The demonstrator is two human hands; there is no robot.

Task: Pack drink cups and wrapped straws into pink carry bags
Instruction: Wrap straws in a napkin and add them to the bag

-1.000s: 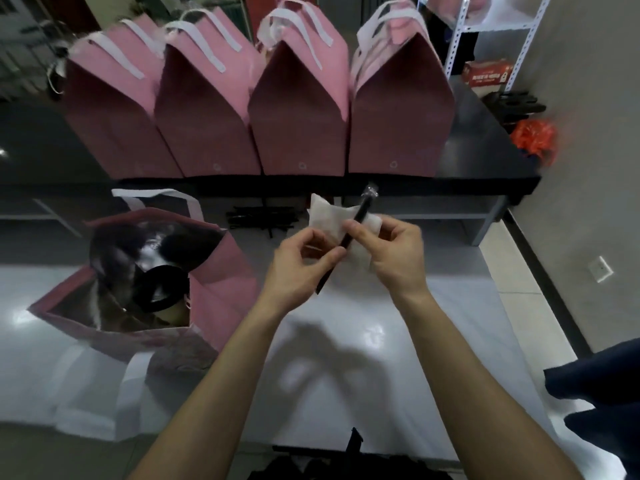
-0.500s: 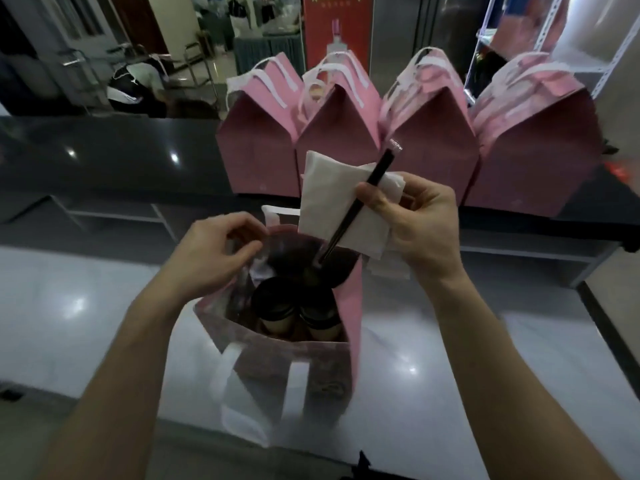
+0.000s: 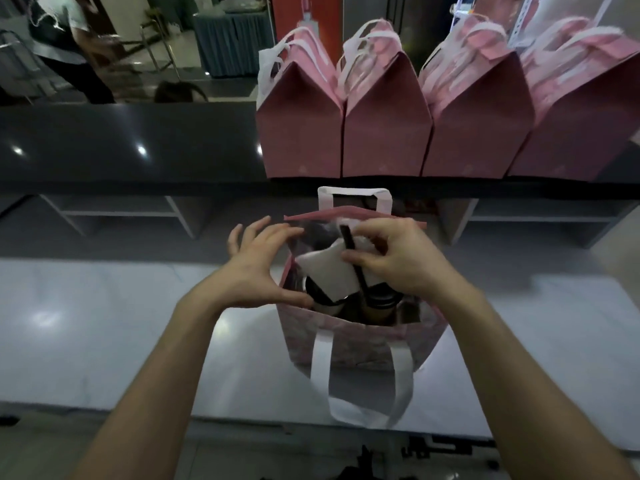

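Observation:
An open pink carry bag [image 3: 349,344] with white handles stands on the pale counter in front of me. Inside it are two drink cups with dark lids [image 3: 379,301]. My right hand [image 3: 398,261] is over the bag's mouth and pinches a black wrapped straw [image 3: 353,258] together with a white napkin [image 3: 329,271], both lowered into the bag above the cups. My left hand [image 3: 258,271] holds the bag's left rim, thumb at the near edge and fingers spread at the far edge.
Several closed pink carry bags [image 3: 388,116] stand in a row on the dark raised counter [image 3: 121,143] behind. A person stands beyond that counter at the top left. Metal shelving runs under the dark counter. Dark items lie at the bottom edge.
My right hand has come down from above the bag and carried the straw and napkin into its mouth. My left hand has shifted along the left rim and spread its fingers.

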